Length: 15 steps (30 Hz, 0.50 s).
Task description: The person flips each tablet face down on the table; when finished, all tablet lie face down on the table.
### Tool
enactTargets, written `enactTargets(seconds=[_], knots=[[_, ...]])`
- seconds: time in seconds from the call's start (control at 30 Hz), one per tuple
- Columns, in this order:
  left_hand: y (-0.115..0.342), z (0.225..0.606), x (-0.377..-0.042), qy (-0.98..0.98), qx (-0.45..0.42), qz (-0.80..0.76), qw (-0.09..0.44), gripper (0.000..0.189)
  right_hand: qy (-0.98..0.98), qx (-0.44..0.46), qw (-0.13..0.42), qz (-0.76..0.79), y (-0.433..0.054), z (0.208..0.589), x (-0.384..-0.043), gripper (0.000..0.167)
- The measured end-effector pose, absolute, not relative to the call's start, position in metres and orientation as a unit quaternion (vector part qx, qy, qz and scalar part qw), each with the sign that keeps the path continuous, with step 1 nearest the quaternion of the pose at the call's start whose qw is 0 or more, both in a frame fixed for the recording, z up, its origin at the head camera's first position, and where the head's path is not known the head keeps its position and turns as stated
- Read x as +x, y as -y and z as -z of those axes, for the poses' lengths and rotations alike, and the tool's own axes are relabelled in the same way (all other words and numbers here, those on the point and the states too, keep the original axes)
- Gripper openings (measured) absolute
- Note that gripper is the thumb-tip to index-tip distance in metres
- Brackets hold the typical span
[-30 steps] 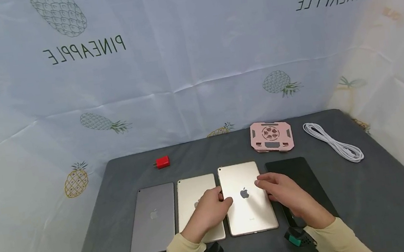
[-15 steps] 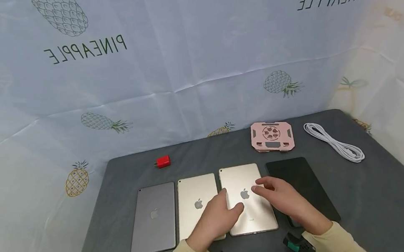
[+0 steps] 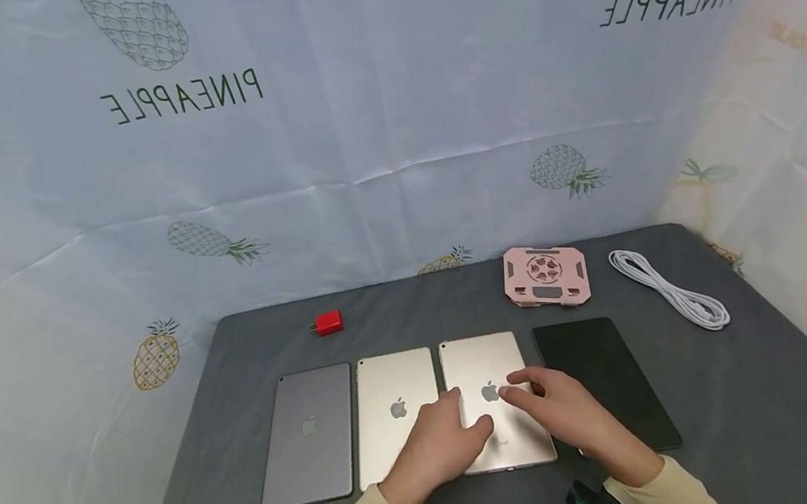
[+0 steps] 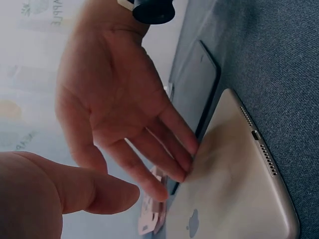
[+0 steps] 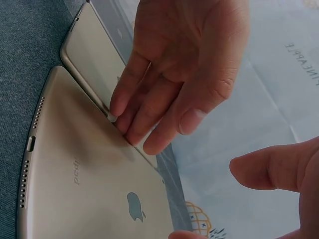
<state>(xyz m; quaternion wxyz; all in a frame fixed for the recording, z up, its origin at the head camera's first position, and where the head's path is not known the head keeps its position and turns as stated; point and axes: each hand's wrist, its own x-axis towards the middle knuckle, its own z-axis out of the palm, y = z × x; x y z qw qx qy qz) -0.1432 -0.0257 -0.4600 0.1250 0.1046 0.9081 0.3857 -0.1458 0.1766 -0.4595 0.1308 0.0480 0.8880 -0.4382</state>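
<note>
Four tablets would be a row here, but I name them singly: a grey tablet [image 3: 306,440] at the left, a gold tablet [image 3: 391,380] beside it, a second gold tablet [image 3: 479,360] right of that, and a black tablet [image 3: 599,371] at the right end. The first three lie back up, showing apple logos. My left hand [image 3: 438,441] spreads its thumb and fingers low over the second gold tablet's left side. Over its right side hovers my right hand [image 3: 562,409], fingers loosely bent, with nothing between them. Both palms face each other above this tablet [image 5: 99,164].
Behind the tablets sit a red plug adapter [image 3: 328,322], a pink slotted stand [image 3: 546,276] and a coiled white cable [image 3: 671,290]. A pineapple-print curtain [image 3: 357,123] hangs behind the grey-covered table [image 3: 755,402].
The left hand has moved right and nearer the body, from the second gold tablet's left edge to over its back. The right hand has shifted slightly left and nearer.
</note>
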Motion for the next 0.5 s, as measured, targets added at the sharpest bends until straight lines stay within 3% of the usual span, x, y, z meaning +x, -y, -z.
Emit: enactTargets(seconds=[0.13, 0.37, 0.5], knots=[[0.0251, 0.4613, -0.144, -0.906, 0.108, -0.389, 0.127, 0.033, -0.887, 0.048, 0.132, 0.44, -0.1762, 0.4604, -0.1441, 0.05], [0.0252, 0.4608, -0.1447, -0.908, 0.11, -0.382, 0.13, 0.062, -0.891, 0.044, 0.138, 0.429, -0.1775, 0.4604, -0.1447, 0.05], [0.025, 0.4605, -0.144, -0.906, 0.099, -0.389, 0.134, 0.069, -0.885, 0.033, 0.149, 0.439, -0.1821, 0.4594, -0.1449, 0.053]])
